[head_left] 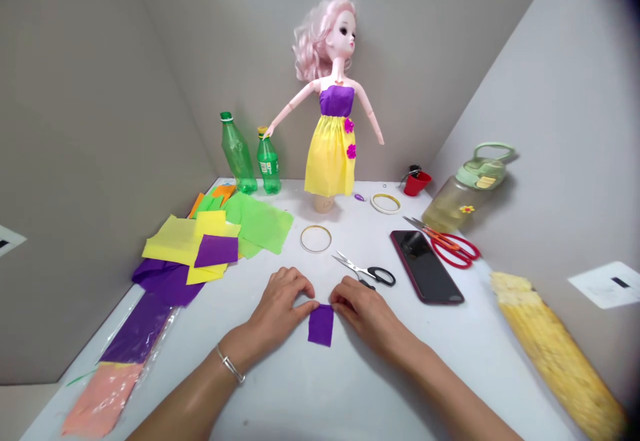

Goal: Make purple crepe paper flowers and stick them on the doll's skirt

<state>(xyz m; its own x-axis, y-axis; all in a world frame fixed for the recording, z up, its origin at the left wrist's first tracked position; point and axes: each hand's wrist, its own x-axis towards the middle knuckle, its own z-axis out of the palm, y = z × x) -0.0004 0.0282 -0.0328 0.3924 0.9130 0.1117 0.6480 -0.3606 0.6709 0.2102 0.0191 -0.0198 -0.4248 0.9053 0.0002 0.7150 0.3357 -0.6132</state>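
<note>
partly hidden by fingertips [313, 306]: small purple cloth [321, 327], top corners.

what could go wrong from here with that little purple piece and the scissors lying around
The small purple piece might skew or slip: the left hand and right hand are at its far edge, and the near end lies loose. The right hand could knock the black-handled scissors just beyond it. The red-handled scissors, lying close beside the phone, might scratch it if pushed.
</note>
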